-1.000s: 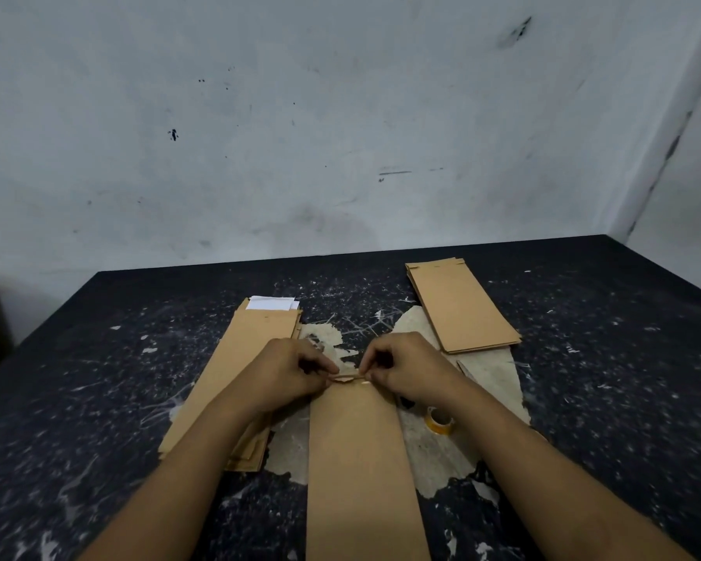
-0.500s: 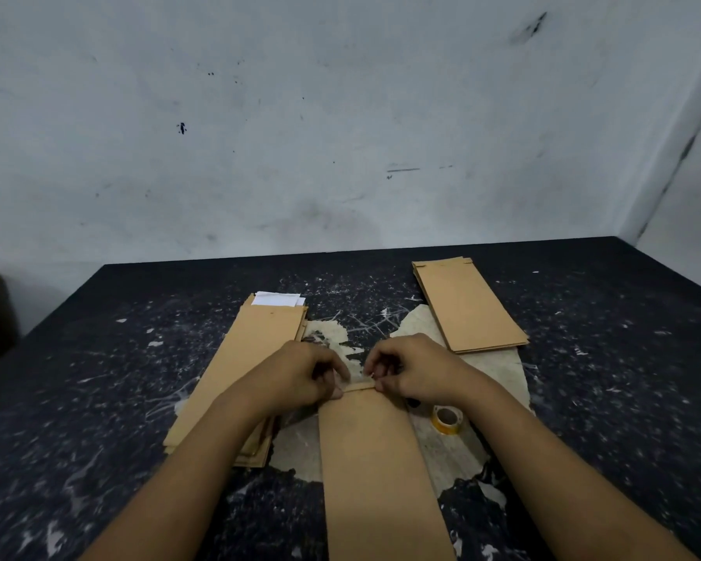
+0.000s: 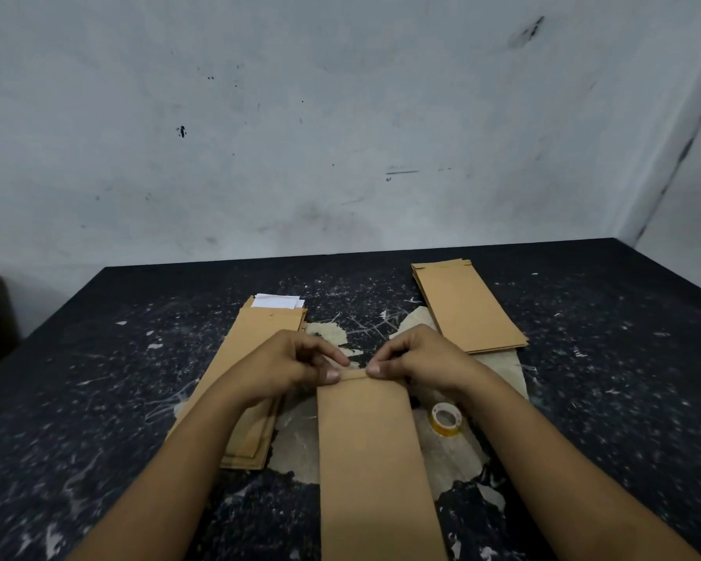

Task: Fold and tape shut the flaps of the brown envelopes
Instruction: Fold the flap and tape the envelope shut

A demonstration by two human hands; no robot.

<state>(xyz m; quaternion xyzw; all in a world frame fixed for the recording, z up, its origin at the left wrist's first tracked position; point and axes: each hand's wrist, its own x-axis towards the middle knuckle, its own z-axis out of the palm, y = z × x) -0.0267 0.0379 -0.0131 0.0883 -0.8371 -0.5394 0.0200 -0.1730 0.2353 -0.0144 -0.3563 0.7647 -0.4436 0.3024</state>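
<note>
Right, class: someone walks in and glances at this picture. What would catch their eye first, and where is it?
First, the two hands, left hand and right hand, meeting at mid-table and pinching the folded flap of a long brown envelope that runs toward the viewer. Next, the envelope stacks on either side: the left stack with white paper poking out, the right stack farther back. A tape roll lies by the right wrist.

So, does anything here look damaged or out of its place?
Yes. The black table top is worn: torn pale patches and white scratches show around the envelope both hands pinch. White paper sticks out of the left stack. The right stack lies neat.
</note>
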